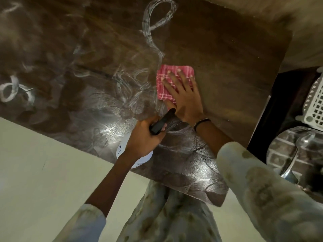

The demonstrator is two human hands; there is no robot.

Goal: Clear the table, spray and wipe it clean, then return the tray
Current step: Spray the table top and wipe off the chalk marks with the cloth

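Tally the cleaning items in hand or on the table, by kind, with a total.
Checked cloths: 1, the pink cloth under the right hand
Spray bottles: 1, the white spray bottle in the left hand
Total: 2

A white slotted basket [313,100] sits at the right edge. Below it a shiny metal vessel [295,154], perhaps a pot. Pale floor [43,163] lies beneath.
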